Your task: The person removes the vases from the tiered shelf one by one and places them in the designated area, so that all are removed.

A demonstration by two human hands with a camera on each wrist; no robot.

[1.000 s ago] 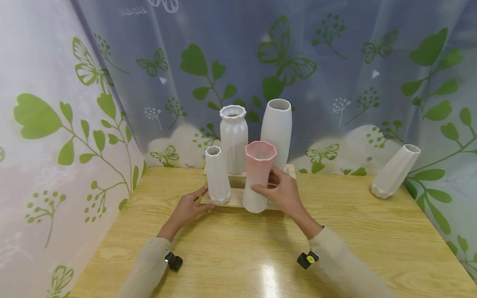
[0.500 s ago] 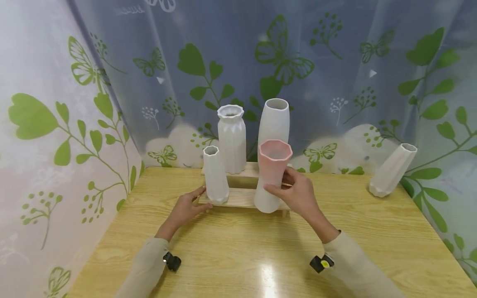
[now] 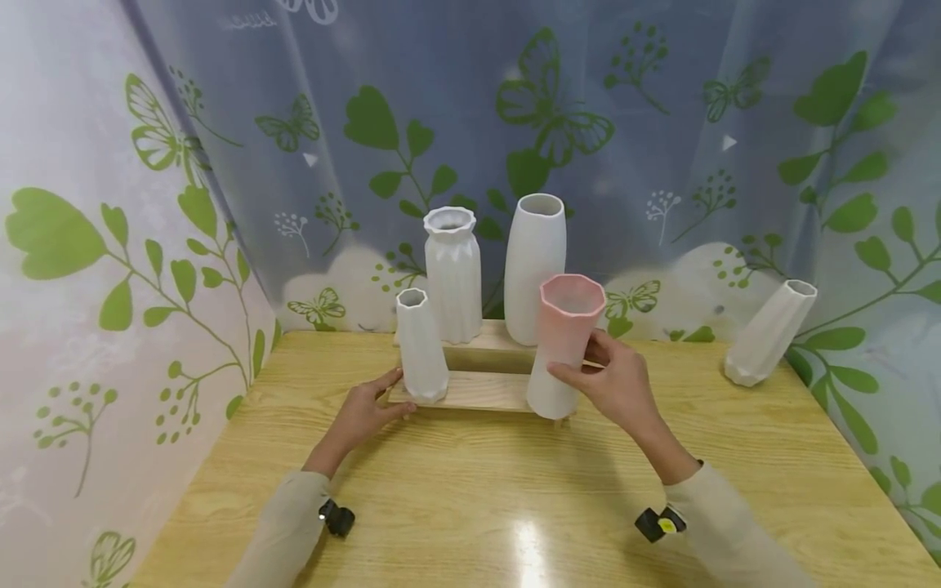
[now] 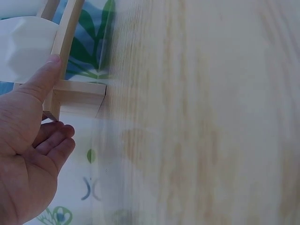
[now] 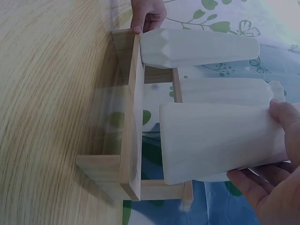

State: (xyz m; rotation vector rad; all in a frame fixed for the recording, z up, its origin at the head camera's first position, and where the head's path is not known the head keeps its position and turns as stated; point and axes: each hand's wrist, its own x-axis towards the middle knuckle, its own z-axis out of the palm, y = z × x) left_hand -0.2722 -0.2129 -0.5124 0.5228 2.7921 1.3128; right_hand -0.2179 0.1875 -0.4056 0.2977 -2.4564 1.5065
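My right hand [image 3: 613,380] grips a pink-rimmed white vase [image 3: 562,351] round its middle, thumb in front and fingers behind. In the right wrist view a gap shows between the vase's base and the front plank of the two-tier wooden stand [image 5: 132,117], near its right end. My left hand [image 3: 367,412] pinches the stand's left end, thumb on the front plank [image 4: 70,33] and fingers curled below it. Beside that hand, a slim white faceted vase [image 3: 422,351] stands on the lower tier. Behind are a ruffled-neck white vase [image 3: 453,278] and a tall smooth white vase [image 3: 534,261] on the upper tier.
Another white faceted vase [image 3: 768,335] leans at the far right of the wood-grain table [image 3: 441,506]. A curtain [image 3: 441,82] with green leaves and butterflies hangs behind the table, and patterned cloth lines both sides.
My right hand has carried the pink-rimmed vase rightward along the front of the stand, from mid-stand to its right end. My left hand keeps its hold on the stand.
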